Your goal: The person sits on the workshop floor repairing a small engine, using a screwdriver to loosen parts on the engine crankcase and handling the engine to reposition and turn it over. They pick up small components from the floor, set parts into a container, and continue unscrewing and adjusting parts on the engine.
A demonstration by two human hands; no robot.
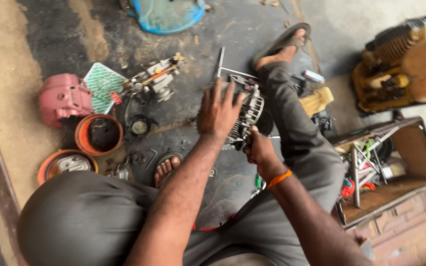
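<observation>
1. Left hand spread flat, fingers splayed wide over the top of a small engine block on the concrete floor; pressing down, seemingly to steady it, gripping nothing
2. Right hand curled tight round a dark tool handle, just below and right of the left fingers; tip aimed into the engine's near side, likely a screwdriver, though the working end is lost behind the left wrist
3. Engine wedged against the outstretched right leg, just right of the fingers, probably as a brace; sandalled foot beyond the fingertips
4. Orange wristband on the right wrist
5. Left of the fingers, well apart: a carburettor assembly with orange lever, a green-white patterned sheet, a pink engine cover, an orange tub and an orange-rimmed bowl of parts, laid out within arm's reach
6. Bare left foot tucked near loose washers and bolts
7. Right of the fingers: open wooden toolbox crowded with tools, contents too tangled to name; yellow machine cut off by the frame edge
8. Blue basin cropped at the top; engine's underside and fastener hidden
</observation>
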